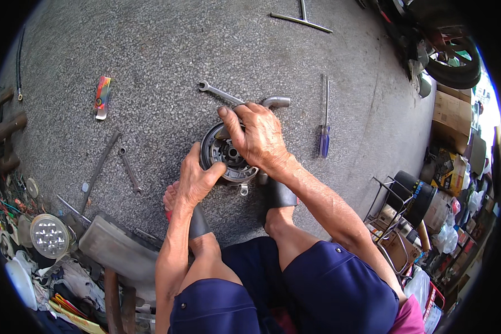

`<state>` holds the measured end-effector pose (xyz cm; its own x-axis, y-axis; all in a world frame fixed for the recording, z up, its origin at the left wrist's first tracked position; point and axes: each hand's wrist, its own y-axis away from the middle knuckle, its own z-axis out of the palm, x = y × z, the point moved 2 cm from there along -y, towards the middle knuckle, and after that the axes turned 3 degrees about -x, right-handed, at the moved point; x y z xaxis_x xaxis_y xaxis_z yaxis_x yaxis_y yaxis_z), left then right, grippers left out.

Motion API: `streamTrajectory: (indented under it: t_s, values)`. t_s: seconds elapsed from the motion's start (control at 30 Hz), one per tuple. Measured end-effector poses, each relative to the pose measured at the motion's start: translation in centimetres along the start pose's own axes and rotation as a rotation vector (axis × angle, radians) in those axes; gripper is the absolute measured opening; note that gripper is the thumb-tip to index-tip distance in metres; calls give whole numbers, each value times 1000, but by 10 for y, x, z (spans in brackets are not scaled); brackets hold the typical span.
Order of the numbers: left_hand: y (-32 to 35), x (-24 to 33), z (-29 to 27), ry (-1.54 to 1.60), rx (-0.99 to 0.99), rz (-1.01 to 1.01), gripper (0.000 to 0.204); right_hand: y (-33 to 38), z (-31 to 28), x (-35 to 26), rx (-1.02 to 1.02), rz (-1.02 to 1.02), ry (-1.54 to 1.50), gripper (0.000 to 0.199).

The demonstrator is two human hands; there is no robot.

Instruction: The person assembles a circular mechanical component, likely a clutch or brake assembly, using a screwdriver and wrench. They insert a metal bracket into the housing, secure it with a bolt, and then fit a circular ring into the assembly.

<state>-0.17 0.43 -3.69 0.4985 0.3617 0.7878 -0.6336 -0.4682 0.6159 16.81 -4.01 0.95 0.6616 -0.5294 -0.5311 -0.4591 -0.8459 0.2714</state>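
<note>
A round metal hub, like a brake drum or wheel hub from a motorbike, lies on the ground between my feet. Its ringed centre shows in the gap between my hands. My left hand grips the left side of the rim, thumb lying over the near edge. Across the upper right of the hub, my right hand is closed on it, its palm covering that part. Just beyond the right fingers lie an open-end wrench and a bent metal pipe-like piece.
A blue-handled screwdriver lies to the right, a T-handle tool far ahead. Leftward are a small colourful box, another wrench and a dark bar. Clutter with a round lamp fills the lower left; cardboard boxes stand right.
</note>
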Motion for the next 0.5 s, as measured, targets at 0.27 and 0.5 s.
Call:
streamTrajectory:
  t_s: [0.27,0.5]
  values:
    - [-3,-1,0,52,-19,50,36,-7,-5,0,-151,-1,-1,54]
    - [-4,1,-2,23,-19,90,37,-23,4,16,-156,-99,103,56]
